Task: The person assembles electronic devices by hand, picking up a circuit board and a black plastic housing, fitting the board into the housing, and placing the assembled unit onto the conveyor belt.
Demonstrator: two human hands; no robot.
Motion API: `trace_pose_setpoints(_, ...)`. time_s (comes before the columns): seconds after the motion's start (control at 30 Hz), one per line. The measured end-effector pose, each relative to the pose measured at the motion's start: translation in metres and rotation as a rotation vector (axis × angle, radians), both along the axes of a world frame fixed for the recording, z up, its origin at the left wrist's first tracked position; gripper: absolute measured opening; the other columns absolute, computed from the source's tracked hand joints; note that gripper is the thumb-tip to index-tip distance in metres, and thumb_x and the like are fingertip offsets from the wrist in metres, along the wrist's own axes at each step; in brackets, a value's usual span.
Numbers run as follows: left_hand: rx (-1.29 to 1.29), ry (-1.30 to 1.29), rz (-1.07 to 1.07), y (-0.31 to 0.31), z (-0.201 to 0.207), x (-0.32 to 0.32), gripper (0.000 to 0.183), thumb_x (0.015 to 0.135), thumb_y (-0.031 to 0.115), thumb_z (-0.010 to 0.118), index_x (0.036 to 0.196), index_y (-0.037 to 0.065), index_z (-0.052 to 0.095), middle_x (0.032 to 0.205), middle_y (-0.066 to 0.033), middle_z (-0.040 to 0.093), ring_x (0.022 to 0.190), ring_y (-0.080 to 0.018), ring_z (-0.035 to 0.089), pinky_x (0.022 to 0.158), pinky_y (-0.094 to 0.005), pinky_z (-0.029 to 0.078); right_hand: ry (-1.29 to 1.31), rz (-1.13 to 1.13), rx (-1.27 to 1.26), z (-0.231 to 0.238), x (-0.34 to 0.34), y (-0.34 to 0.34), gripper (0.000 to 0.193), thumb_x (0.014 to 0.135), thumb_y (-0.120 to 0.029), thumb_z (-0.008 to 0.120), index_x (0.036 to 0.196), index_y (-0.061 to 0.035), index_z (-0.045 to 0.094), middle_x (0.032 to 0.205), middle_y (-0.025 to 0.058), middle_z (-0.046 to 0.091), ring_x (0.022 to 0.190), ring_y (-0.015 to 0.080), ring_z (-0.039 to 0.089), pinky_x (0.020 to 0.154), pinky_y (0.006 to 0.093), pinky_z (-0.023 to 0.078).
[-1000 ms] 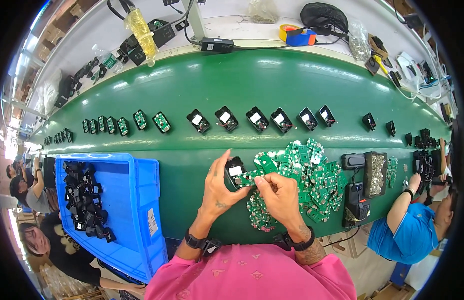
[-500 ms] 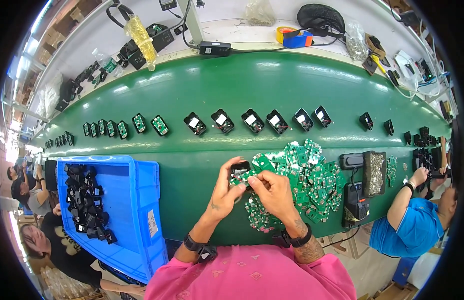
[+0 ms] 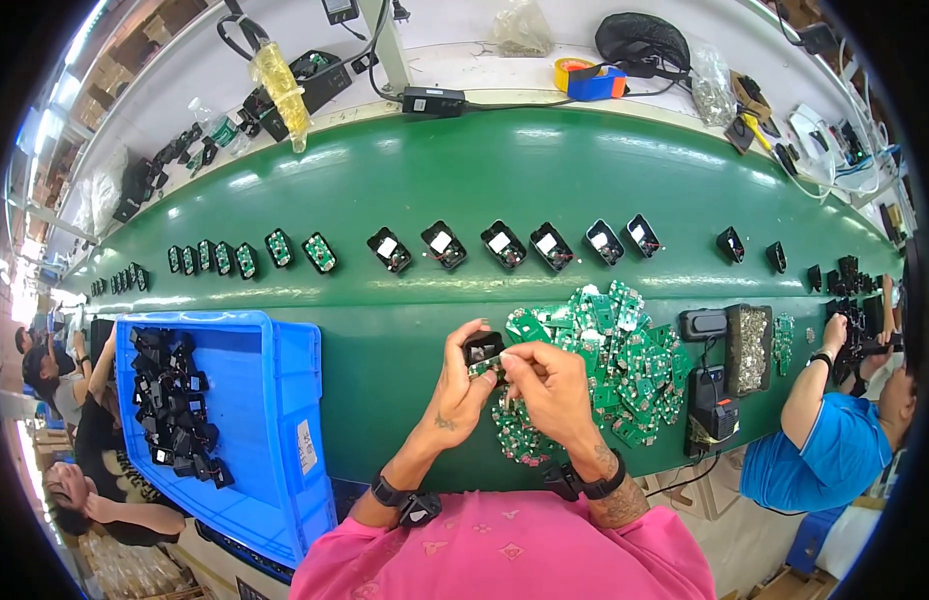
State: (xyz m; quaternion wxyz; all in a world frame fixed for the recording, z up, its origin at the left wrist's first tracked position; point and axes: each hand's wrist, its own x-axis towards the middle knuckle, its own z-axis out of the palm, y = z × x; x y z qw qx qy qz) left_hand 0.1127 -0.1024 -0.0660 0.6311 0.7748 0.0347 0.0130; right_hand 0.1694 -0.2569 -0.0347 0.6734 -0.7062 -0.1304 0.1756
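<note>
My left hand (image 3: 460, 376) is closed around a black plastic housing (image 3: 481, 345), whose open side faces up. A small green circuit board (image 3: 481, 367) sits at the housing's near edge, partly hidden by my fingers. My right hand (image 3: 550, 384) pinches the board's right end between thumb and fingertips. Just beyond and to the right of that hand lies a heap of green circuit boards (image 3: 634, 370). Farther off, several black housings with white labels (image 3: 504, 244) stand in a row, and housings with green boards in them (image 3: 320, 253) continue the row leftward.
A blue crate (image 3: 274, 400) holding black housings (image 3: 172, 405) stands at left. Right of the heap are a black corded device (image 3: 713, 408) and a tray of small metal parts (image 3: 749, 348). A co-worker in blue (image 3: 829, 445) sits at right; another person (image 3: 114, 470) is at left.
The housing has tilted upright in my left hand, showing more of its open inside. The board has moved down to its near edge. At left, the person in black has raised an arm.
</note>
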Motion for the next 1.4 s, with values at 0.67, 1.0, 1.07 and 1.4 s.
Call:
trace_pose_setpoints(0.67,-0.192,-0.079,0.212,-0.009,0.019,0.004,0.056,0.096,0.003,0.043,0.148,0.005,0.026,0.139,-0.0121,0.043,0.084,-0.0107,0.052,0.064,-0.0235,0.047,-0.292,0.063,-0.042,0.006,-0.011,0.000,0.009,0.092,-0.002,0.063,0.099,0.0039,0.067,0.083,0.0135,0.067,0.066,0.0233,0.067,0.059,0.0337,0.053)
trace_pose_setpoints(1.0,-0.141,-0.102,0.210,-0.013,0.033,0.003,0.055,0.093,0.001,0.043,0.147,0.002,0.029,0.139,-0.0131,0.045,0.104,-0.0149,0.052,0.080,-0.0254,0.050,-0.359,0.028,-0.101,0.006,-0.010,-0.005,0.008,0.091,-0.003,0.066,0.096,0.0023,0.069,0.076,0.0107,0.069,0.066,0.0198,0.071,0.056,0.0296,0.055)
trace_pose_setpoints(1.07,-0.134,-0.118,0.217,-0.012,0.033,0.004,0.054,0.093,0.002,0.043,0.146,0.000,0.031,0.137,-0.0146,0.047,0.116,-0.0191,0.049,0.098,-0.0310,0.044,-0.187,0.071,-0.014,0.012,-0.010,-0.005,0.010,0.091,-0.003,0.066,0.098,0.0026,0.071,0.079,0.0106,0.070,0.067,0.0178,0.072,0.057,0.0275,0.056)
trace_pose_setpoints(1.4,-0.119,-0.162,0.183,-0.019,0.029,0.004,0.053,0.094,0.003,0.044,0.145,-0.001,0.031,0.138,-0.0154,0.047,0.121,-0.0210,0.047,0.107,-0.0345,0.037,-0.224,0.071,0.090,0.006,-0.011,-0.008,0.010,0.091,-0.002,0.065,0.098,0.0033,0.070,0.085,0.0123,0.070,0.070,0.0191,0.071,0.059,0.0291,0.055)
